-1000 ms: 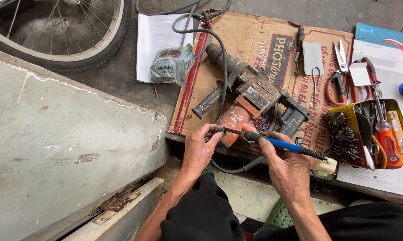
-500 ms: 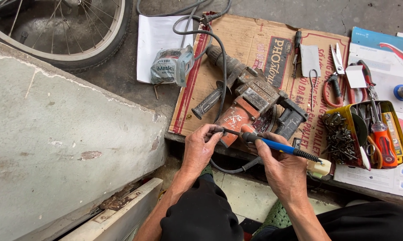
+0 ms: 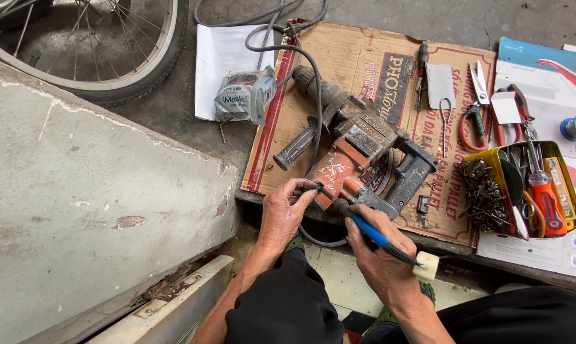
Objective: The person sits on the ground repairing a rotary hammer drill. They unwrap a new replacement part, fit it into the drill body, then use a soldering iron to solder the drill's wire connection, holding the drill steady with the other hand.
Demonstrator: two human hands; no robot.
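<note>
Risk: hot tip slips onto skin | left hand (image 3: 286, 213) fingers pinch wire against rotary hammer (image 3: 358, 153) on cardboard (image 3: 358, 57) | right hand (image 3: 380, 255) grips blue soldering iron (image 3: 380, 239), tip beside left fingertips.

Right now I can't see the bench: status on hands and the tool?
Left hand pinching a dark wire end at the hammer drill. Right hand gripping blue-handled soldering iron, tip at drill's base. Power cord looped across the cardboard.

Even, soft daylight; shadows faint and short. Focus sharp throughout, no glare; slight wide-angle bending near edges.
</note>
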